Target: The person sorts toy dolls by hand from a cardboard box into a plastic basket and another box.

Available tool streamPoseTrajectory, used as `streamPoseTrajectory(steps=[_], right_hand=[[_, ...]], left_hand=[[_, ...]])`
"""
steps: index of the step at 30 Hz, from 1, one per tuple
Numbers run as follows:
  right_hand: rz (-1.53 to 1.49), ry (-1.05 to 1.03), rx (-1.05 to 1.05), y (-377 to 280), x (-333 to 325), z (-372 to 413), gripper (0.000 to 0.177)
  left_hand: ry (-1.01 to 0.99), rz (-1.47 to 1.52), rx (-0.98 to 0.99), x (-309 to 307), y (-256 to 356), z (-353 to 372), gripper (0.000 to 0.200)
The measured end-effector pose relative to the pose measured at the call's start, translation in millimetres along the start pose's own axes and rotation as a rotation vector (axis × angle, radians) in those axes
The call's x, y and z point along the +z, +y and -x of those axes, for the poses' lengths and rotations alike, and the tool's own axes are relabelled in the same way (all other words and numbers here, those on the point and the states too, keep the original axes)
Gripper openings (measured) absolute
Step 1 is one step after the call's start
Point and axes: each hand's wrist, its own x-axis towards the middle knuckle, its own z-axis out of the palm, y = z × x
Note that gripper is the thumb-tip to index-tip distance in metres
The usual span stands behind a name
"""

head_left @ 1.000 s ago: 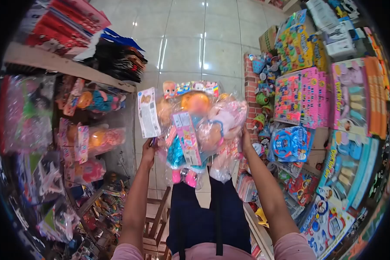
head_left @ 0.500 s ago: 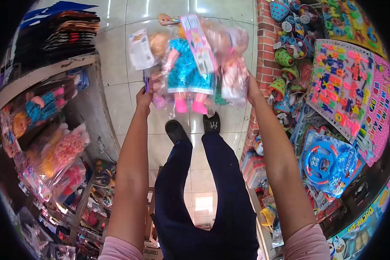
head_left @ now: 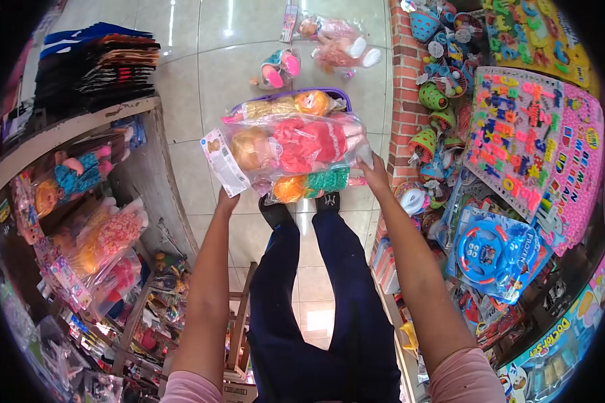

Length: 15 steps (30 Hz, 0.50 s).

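A purple basket (head_left: 347, 99) is in front of me, piled with bagged dolls. Across its top lies a blond doll in a red dress (head_left: 302, 144), with a white header card at its head end. A doll with yellow-orange hair (head_left: 312, 102) lies along the far rim; a doll in green (head_left: 326, 180) lies on the near side. My left hand (head_left: 227, 201) is closed at the basket's left side, its fingers mostly hidden below the card. Closed at the right side, my right hand (head_left: 376, 173) touches the bag by the red doll's feet; its grip is partly covered.
On the tiled floor beyond are a bagged pink doll (head_left: 343, 43), a small doll with pink shoes (head_left: 277, 67) and a pink card (head_left: 289, 23). Toy shelves (head_left: 171, 188) stand left. A brick edge (head_left: 402, 87) borders the hanging toys and a blue toy steering wheel (head_left: 482, 252).
The basket and both hands have come lower and nearer my feet. The pink doll, the small doll and the pink card have left the pile and lie on the floor beyond; the red-dressed doll is uncovered.
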Motion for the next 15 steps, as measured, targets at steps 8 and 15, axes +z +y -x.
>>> streamPoseTrajectory(steps=[8, 15], right_hand=[[0.193, -0.017, 0.037, -39, -36, 102, 0.074], [0.382, -0.371, -0.007, -50, -82, 179, 0.063]], left_hand=[[-0.130, -0.108, -0.403, -10, 54, 105, 0.035], [-0.065, 0.366, -0.375, -6, 115, 220, 0.028]])
